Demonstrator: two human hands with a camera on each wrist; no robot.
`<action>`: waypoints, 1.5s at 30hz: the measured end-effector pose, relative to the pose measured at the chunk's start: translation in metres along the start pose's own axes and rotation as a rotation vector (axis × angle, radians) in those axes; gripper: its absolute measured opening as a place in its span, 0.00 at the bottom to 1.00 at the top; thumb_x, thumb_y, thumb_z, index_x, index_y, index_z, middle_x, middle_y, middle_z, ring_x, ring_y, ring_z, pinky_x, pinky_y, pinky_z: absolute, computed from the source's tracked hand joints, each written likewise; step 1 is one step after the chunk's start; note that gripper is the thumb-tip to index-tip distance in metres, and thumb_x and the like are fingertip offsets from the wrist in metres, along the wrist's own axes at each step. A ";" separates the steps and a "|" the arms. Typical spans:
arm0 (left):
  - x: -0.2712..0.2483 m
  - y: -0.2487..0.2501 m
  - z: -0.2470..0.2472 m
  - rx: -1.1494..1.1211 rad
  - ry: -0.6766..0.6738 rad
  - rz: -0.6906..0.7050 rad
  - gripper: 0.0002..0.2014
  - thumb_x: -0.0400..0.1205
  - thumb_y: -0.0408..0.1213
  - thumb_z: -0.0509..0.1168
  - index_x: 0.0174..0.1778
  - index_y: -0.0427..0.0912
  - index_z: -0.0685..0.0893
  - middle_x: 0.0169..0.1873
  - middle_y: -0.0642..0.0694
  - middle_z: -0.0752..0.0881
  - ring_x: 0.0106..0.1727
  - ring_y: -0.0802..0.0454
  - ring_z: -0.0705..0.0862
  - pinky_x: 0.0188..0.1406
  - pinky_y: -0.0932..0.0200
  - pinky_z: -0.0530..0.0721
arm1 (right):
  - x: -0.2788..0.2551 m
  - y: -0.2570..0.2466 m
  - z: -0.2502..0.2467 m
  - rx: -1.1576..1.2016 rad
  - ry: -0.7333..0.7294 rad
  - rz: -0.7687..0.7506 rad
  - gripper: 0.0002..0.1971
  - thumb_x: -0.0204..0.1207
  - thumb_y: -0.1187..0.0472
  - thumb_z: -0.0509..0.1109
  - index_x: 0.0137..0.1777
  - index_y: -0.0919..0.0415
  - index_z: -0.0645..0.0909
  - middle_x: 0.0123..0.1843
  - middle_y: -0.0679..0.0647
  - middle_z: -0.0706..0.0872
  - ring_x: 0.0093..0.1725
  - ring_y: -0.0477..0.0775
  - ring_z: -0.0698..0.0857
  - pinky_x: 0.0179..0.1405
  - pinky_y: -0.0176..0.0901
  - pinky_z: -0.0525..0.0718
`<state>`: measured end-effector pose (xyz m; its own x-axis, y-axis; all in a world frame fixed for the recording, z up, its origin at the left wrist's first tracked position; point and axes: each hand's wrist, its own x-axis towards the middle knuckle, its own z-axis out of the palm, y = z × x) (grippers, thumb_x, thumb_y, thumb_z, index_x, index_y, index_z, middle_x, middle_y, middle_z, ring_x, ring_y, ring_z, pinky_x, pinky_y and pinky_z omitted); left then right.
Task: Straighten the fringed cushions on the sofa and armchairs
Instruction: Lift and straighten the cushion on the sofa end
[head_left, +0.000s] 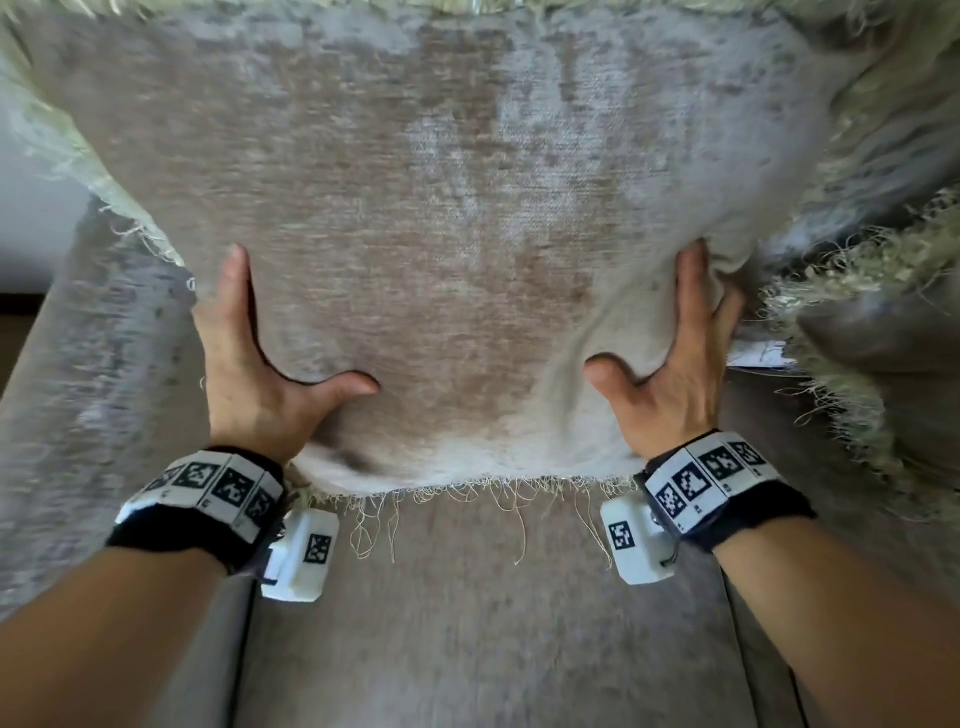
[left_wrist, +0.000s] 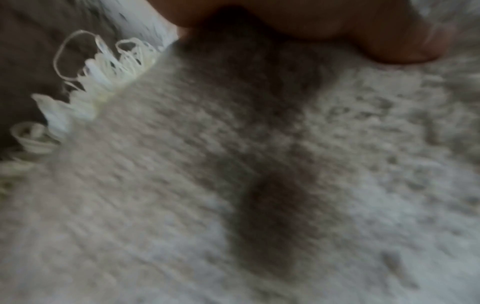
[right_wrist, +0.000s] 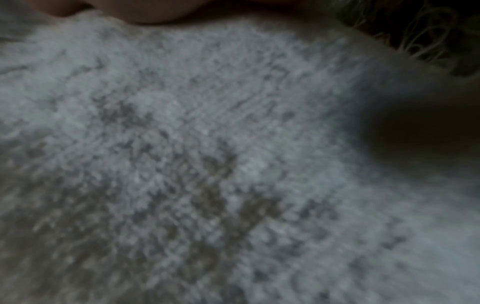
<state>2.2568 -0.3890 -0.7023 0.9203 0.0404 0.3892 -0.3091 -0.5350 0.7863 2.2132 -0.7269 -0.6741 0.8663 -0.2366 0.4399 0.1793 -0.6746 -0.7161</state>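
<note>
Both hands are lying spread against the cushion (head_left: 441, 234), left hand (head_left: 254, 364) and right hand (head_left: 680, 358) bracing its lower corners as it is leaning upright on the seat (head_left: 467, 623). Next is probably squaring it and smoothing the fringe (head_left: 467, 493).

Both hands (head_left: 260, 374) (head_left: 675, 364) flat, thumbs splayed

Wristbands (head_left: 218, 486) seem to carry only unreadable codes.
</note>
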 end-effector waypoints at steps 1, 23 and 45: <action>-0.002 0.006 0.003 0.001 0.006 0.023 0.64 0.60 0.73 0.79 0.87 0.58 0.52 0.79 0.45 0.64 0.86 0.40 0.64 0.85 0.36 0.64 | 0.001 -0.003 -0.002 0.016 0.019 -0.013 0.52 0.66 0.17 0.58 0.84 0.46 0.52 0.70 0.62 0.64 0.68 0.44 0.65 0.65 0.54 0.77; -0.057 0.062 0.074 -0.216 0.182 -0.436 0.75 0.58 0.79 0.73 0.90 0.40 0.42 0.88 0.49 0.47 0.91 0.53 0.47 0.90 0.49 0.47 | 0.110 -0.081 -0.075 -0.267 -0.228 -0.442 0.49 0.64 0.30 0.76 0.83 0.46 0.63 0.68 0.72 0.71 0.63 0.63 0.77 0.56 0.58 0.85; -0.054 0.081 0.021 -0.020 0.265 -0.417 0.56 0.65 0.70 0.76 0.84 0.41 0.66 0.77 0.33 0.63 0.80 0.40 0.67 0.81 0.57 0.71 | 0.060 -0.096 -0.079 -0.448 -0.020 -0.402 0.33 0.73 0.32 0.73 0.74 0.48 0.80 0.74 0.60 0.65 0.74 0.66 0.66 0.71 0.73 0.67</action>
<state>2.1869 -0.4527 -0.6698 0.8747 0.4621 0.1458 0.0658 -0.4114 0.9091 2.2111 -0.7316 -0.5367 0.7807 0.1086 0.6154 0.2850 -0.9383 -0.1959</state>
